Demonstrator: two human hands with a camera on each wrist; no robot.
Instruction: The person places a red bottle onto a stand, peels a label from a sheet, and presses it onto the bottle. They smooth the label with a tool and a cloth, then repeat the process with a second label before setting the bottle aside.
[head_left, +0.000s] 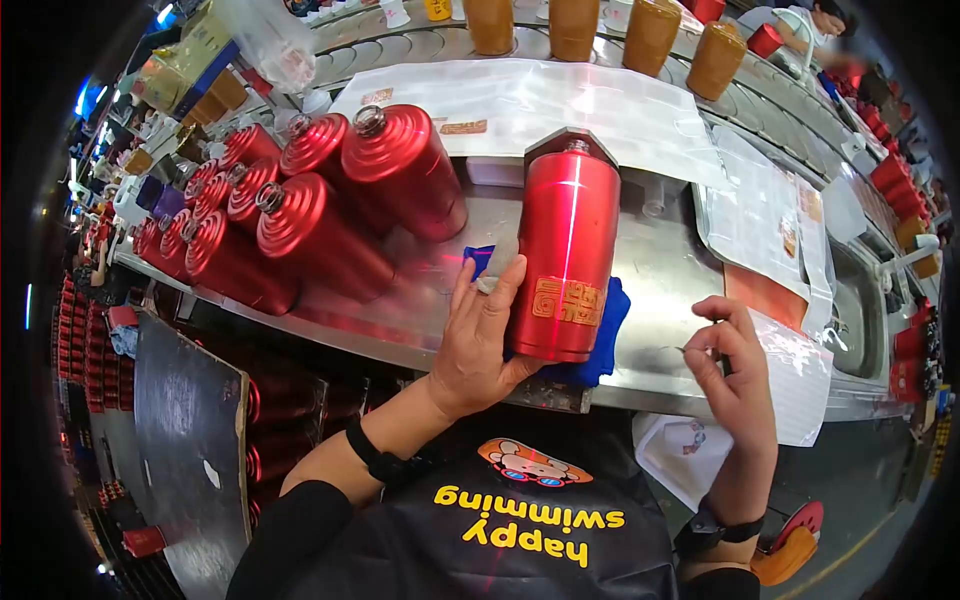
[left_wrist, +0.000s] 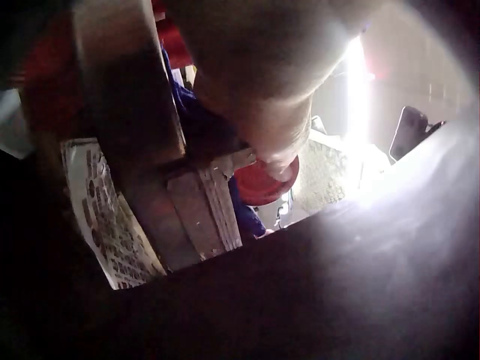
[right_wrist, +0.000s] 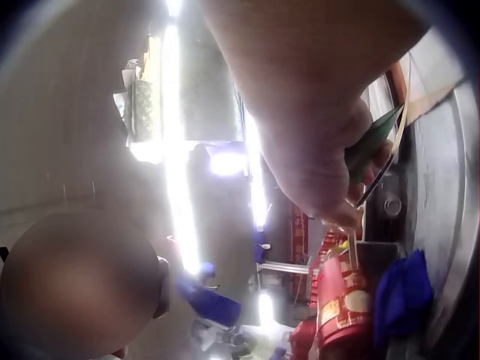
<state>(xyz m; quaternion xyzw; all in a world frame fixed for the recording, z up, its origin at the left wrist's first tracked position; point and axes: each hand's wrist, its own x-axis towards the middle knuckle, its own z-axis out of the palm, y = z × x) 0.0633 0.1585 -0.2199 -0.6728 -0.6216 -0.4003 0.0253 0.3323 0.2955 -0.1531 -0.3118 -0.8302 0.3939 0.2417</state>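
A red metallic bottle (head_left: 570,240) with a gold emblem lies on blue cloth (head_left: 606,345), its neck pointing away. My left hand (head_left: 475,345) grips its near left side, thumb at the base; a pale translucent piece (head_left: 505,258) stands by the fingers. In the left wrist view the hand (left_wrist: 259,90) touches the round red base (left_wrist: 262,184). Right of the bottle, apart from it, my right hand (head_left: 737,375) pinches a thin item (head_left: 672,348). The right wrist view has this hand (right_wrist: 315,142) holding a dark green, slender item (right_wrist: 375,139) above the bottle (right_wrist: 341,300).
Several red bottles (head_left: 320,240) stand at the left of the metal table (head_left: 440,340). White sheets (head_left: 560,90) with gold emblems lie behind and to the right (head_left: 760,200). Brown containers (head_left: 573,30) stand on a conveyor at the back. A sink (head_left: 862,320) is at the far right.
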